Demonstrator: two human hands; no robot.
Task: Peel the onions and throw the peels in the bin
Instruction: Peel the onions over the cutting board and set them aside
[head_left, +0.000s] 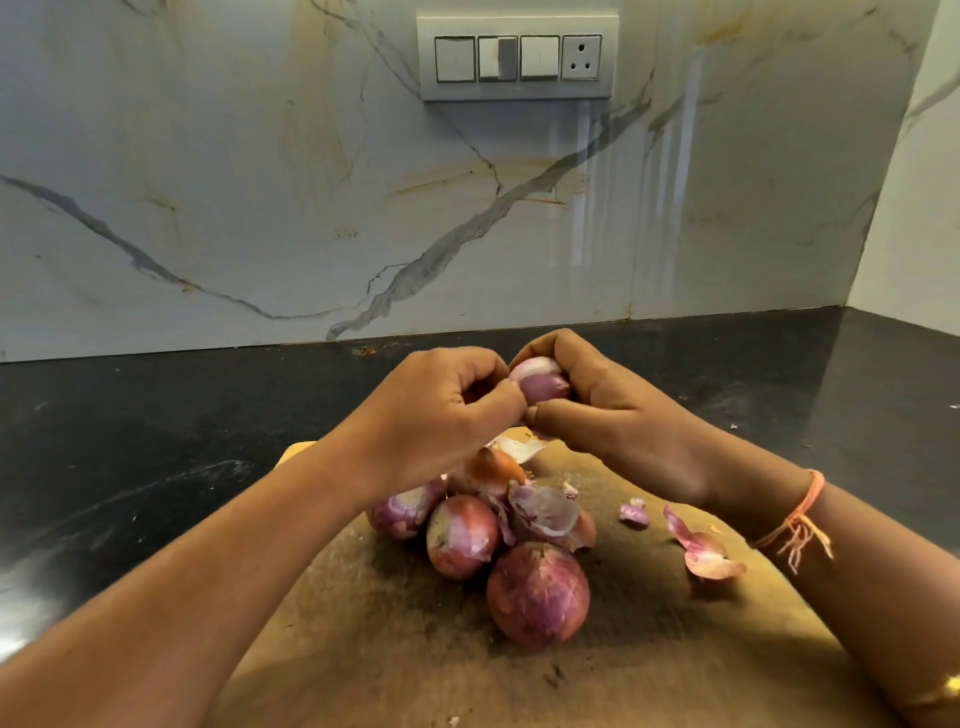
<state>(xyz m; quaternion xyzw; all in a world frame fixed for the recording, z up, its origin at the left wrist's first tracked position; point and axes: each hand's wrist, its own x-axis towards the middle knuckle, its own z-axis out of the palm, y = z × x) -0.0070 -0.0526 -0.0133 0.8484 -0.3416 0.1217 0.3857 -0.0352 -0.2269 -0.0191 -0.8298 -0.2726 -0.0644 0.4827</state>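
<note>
Worktop, dark, mid left of frame; board lies on it, lower centre. Left hand at centre, fingers curled, pinching the onion at its left edge, likely on a flap of skin. Right hand just right of it, curled round the same onion, holding it up above the board. Hands touch at the thumbs. Onion looks partly stripped: pale streak on top, purple below.

Step in hand, by my read: pulling off the outer skin. To do it well, right hand should grip firm and turn the onion, while left draws the flap down toward the root in one strip, no tearing, then drops it on the board.

Below the hands, pile of onions, lower centre, unpeeled or half peeled. Peels lie loose on the board, lower right, one more cupped on the pile. Bin not in view; loose peels need gathering for it later.
</note>
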